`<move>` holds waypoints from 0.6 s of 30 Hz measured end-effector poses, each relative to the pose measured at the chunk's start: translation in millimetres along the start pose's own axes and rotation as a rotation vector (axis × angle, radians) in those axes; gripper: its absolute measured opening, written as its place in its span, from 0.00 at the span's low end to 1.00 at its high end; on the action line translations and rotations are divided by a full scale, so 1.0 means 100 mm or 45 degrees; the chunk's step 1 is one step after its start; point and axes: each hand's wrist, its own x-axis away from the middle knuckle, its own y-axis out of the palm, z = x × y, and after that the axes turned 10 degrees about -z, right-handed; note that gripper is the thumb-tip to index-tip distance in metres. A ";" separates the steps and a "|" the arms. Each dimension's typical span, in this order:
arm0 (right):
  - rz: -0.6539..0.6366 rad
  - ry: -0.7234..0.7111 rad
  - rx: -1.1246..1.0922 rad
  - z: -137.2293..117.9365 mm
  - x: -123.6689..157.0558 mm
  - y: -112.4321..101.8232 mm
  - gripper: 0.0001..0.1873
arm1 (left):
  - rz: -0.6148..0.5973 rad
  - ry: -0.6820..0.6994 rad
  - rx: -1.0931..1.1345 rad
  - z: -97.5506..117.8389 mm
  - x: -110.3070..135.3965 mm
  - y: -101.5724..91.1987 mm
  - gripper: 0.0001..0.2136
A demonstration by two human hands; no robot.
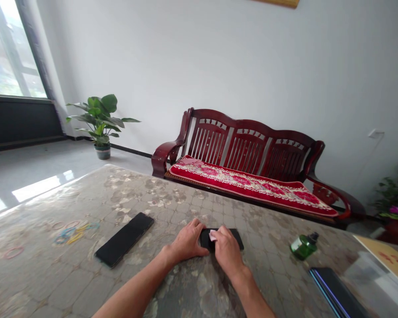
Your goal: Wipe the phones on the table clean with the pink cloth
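Observation:
A black smartphone [236, 237] lies crosswise on the patterned tablecloth in front of me. My left hand [189, 239] grips its left end, thumb at the near edge and fingers at the far edge. Over the middle of the screen, my right hand [227, 248] pinches a small pale pink cloth [212, 235] and presses it on the glass. Part of the screen is hidden under the right hand. Another black smartphone [125, 239] lies at an angle to the left, apart from both hands.
Coloured rubber bands [73, 233] lie at the left on the table [119, 194]. Right of my hands stand a green spray bottle [304, 246], stacked phones [338, 293] and a tan printed item [389, 260]. Behind the table are a wooden bench [245, 145] and a potted plant [102, 151].

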 end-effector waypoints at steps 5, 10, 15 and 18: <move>0.040 0.174 0.058 0.22 0.02 -0.09 0.21 | -0.012 0.006 0.021 -0.01 0.00 -0.01 0.25; 0.055 0.275 0.173 0.26 -0.02 -0.13 0.20 | -0.020 0.029 0.055 -0.05 -0.03 -0.01 0.26; -0.029 0.043 0.050 -0.06 0.02 -0.04 0.19 | -0.059 0.073 0.099 -0.10 -0.05 -0.03 0.28; -0.044 0.074 -0.014 0.01 0.10 -0.06 0.20 | -0.093 0.047 0.096 -0.11 -0.05 -0.04 0.30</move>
